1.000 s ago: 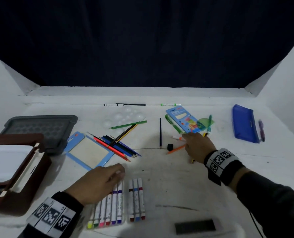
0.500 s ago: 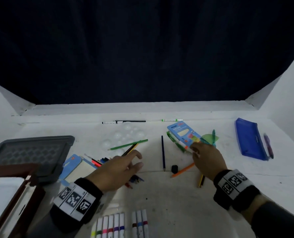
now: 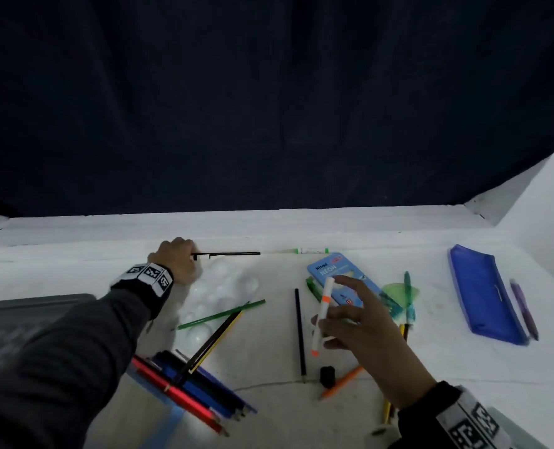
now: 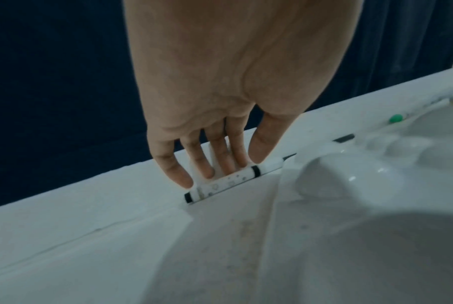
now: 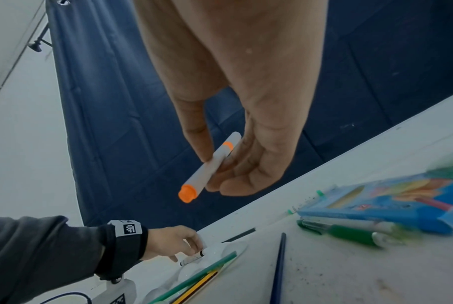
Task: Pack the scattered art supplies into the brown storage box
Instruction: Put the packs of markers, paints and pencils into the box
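Here left hand point(image 4: 228, 86) fingers touch black-capped marker point(image 4: 228, 181), grip unclear; right hand point(image 5: 236, 107) pinches orange marker point(image 5: 209, 168).

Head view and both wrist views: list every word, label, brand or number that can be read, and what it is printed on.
"Ninso" on the blue pencil box, top left.
"NEON" below it on the same box.
The red badge and small print on the box: too blurred to read.
Marks on the black-and-white marker: too small to read.
Wristband tags: patterns only, no text.

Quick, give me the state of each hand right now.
Left hand: fingers on the black-capped white marker at the table's far edge; grip not yet clear.
Right hand: holding the orange-capped white marker, lifted off the table.
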A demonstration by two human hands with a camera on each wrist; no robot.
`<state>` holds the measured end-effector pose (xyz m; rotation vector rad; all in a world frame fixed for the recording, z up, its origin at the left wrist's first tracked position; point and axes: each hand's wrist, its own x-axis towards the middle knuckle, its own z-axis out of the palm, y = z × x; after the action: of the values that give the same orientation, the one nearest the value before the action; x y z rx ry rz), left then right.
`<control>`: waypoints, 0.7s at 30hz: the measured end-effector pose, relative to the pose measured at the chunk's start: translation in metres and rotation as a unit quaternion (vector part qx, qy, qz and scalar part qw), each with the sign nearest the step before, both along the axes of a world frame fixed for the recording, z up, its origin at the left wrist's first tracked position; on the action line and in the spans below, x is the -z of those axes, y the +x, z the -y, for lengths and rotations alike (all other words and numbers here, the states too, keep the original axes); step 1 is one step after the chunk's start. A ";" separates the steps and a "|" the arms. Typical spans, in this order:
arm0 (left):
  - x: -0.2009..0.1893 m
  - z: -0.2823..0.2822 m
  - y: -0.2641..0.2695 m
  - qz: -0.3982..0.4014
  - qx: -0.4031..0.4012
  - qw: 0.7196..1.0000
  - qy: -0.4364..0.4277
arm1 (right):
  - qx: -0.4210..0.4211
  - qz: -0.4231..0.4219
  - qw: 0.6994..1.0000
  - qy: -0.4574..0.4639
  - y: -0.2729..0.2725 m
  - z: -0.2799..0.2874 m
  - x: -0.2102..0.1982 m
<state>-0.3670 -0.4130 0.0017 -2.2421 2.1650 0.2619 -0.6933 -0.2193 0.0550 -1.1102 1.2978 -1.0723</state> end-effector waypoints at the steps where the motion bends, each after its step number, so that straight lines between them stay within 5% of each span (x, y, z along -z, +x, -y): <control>1: 0.001 0.004 0.003 0.006 0.004 1.000 -0.008 | -0.003 -0.005 1.000 0.000 0.002 0.002 0.000; 7: 0.003 0.005 0.010 0.066 0.045 0.996 -0.046 | -0.012 -0.019 1.000 0.004 0.013 0.003 0.002; 11: -0.006 -0.013 0.013 0.019 0.034 0.997 -0.064 | -0.022 -0.046 0.998 -0.025 0.018 -0.010 -0.002; 14: -0.027 -0.043 0.009 -0.152 0.013 0.980 -0.125 | -0.026 -0.071 0.995 -0.058 0.019 -0.027 -0.006; 17: -0.056 -0.103 -0.002 -0.321 -0.006 0.931 -0.172 | -0.038 -0.084 0.993 -0.073 0.021 -0.047 -0.008; 21: -0.069 -0.211 -0.023 -0.525 0.022 0.845 -0.099 | -0.124 -0.127 0.982 -0.063 0.020 -0.080 -0.004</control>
<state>-0.3899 -0.2018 0.0703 -2.4342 2.7255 1.6827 -0.6733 -0.1391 0.0591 -1.5010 1.2583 -0.8568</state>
